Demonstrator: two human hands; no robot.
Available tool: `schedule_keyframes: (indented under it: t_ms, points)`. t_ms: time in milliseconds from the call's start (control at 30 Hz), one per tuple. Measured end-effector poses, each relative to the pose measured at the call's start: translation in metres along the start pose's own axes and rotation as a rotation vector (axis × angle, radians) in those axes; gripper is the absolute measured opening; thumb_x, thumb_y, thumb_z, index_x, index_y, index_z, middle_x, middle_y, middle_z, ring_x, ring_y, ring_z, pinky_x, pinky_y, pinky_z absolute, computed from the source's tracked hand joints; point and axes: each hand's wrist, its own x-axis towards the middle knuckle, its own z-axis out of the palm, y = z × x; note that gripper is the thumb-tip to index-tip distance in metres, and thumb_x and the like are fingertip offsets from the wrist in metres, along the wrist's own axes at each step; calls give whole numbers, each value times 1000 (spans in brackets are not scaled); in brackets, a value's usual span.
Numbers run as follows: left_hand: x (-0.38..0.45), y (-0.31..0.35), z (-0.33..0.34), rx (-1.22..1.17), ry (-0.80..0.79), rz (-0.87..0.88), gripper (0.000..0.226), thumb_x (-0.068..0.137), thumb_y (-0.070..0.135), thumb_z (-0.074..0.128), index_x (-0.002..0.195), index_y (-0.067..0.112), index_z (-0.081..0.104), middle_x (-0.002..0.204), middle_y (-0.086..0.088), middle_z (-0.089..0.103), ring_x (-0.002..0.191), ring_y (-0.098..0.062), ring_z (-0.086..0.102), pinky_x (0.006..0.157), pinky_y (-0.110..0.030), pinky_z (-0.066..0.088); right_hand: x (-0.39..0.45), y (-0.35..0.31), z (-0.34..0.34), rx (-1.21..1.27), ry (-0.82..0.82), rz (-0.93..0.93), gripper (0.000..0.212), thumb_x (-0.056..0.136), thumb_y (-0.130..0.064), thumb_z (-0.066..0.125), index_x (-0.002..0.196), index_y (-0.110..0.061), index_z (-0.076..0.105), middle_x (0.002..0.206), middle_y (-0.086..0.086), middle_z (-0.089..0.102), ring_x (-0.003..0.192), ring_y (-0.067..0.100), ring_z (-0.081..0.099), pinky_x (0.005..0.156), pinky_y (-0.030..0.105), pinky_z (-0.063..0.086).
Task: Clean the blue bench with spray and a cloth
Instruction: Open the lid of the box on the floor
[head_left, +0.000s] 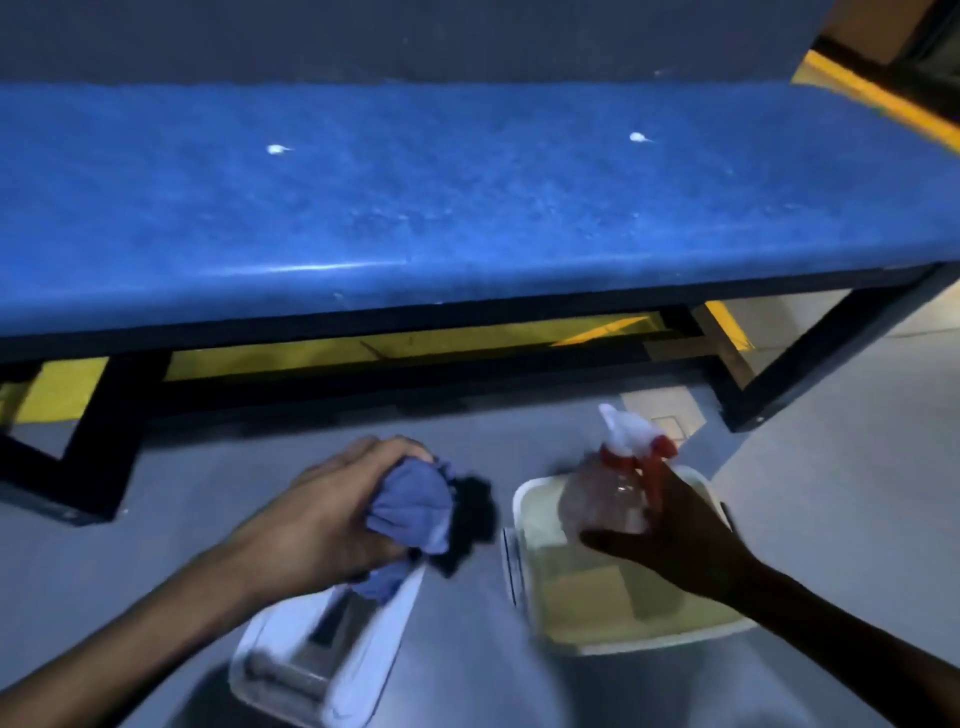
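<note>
The long blue bench (467, 208) spans the upper half of the view on a black frame, its seat dusty with two small white spots. Below it, over the grey floor, my left hand (322, 514) is shut on a bunched pale blue cloth (415, 509) with a dark part hanging at its right. My right hand (680, 535) is wrapped around a clear spray bottle (608, 499) that has a white and red trigger head. The bottle is upright, hovering above a tub.
A white tub (623, 644) with yellowish contents sits on the floor under my right hand. A second white container (358, 670) lies under my left wrist, blurred. Black bench legs (98, 447) stand left and right. Yellow floor markings run behind the bench.
</note>
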Motion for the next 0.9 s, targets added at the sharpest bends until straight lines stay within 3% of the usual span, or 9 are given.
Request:
schedule_keyframes:
  t_ms: [133,200,333,500,633,700,767,833,900]
  points:
    - [-30,-39,-39,63,108,-168,64,56,64,68,116,59,46,114,17,58,106,-6,65,92,-31,51,51,-51,61,42,-5,-108,73,73,-51,89,134,-43,51,128,-10,59,115,2,60,92,32,55]
    - [-37,-48,-51,66,132,-221,66,49,66,59,114,57,47,113,15,57,107,-13,65,92,-32,51,74,-57,109,6,65,-62,67,71,-49,86,128,-32,53,120,-2,61,106,15,64,86,44,57]
    - [-51,-50,-64,37,176,-252,68,48,67,56,114,52,50,110,16,56,101,-6,62,83,-28,46,99,-52,195,8,242,88,71,66,-35,85,126,-19,51,112,2,61,97,26,63,81,45,56]
    - [-64,-58,-72,28,195,-285,70,45,68,54,114,54,47,110,15,55,99,-8,61,84,-31,47,104,-11,256,119,302,203,23,80,-33,70,95,-24,55,93,-2,63,85,23,64,75,47,56]
    - [-63,-62,-72,34,193,-292,74,46,68,53,117,51,49,110,15,55,101,-10,62,88,-33,49,86,3,272,299,269,193,33,77,-24,80,101,-18,58,96,7,62,86,29,62,75,53,54]
    - [-62,-61,-72,8,199,-284,72,47,68,55,117,51,49,110,16,56,100,-7,63,89,-34,51,79,-2,269,405,345,200,52,80,-17,80,125,-7,55,96,11,60,86,30,62,80,50,55]
    - [-62,-60,-71,-18,198,-279,71,48,67,57,117,52,49,110,17,56,99,-3,63,88,-32,52,74,-7,264,445,402,177,81,81,-13,80,149,-6,38,100,12,57,87,30,58,83,40,54]
    - [-64,-56,-70,-33,188,-276,71,49,68,57,118,52,49,111,17,57,99,-2,64,89,-31,52,75,0,264,405,411,167,69,80,-28,84,136,-8,48,94,15,56,79,34,56,75,49,52]
    - [-65,-53,-71,-37,188,-268,71,49,69,57,118,52,49,113,18,57,101,-2,64,90,-31,53,77,10,268,425,358,182,60,79,-29,83,128,-13,51,93,10,57,78,34,56,73,47,52]
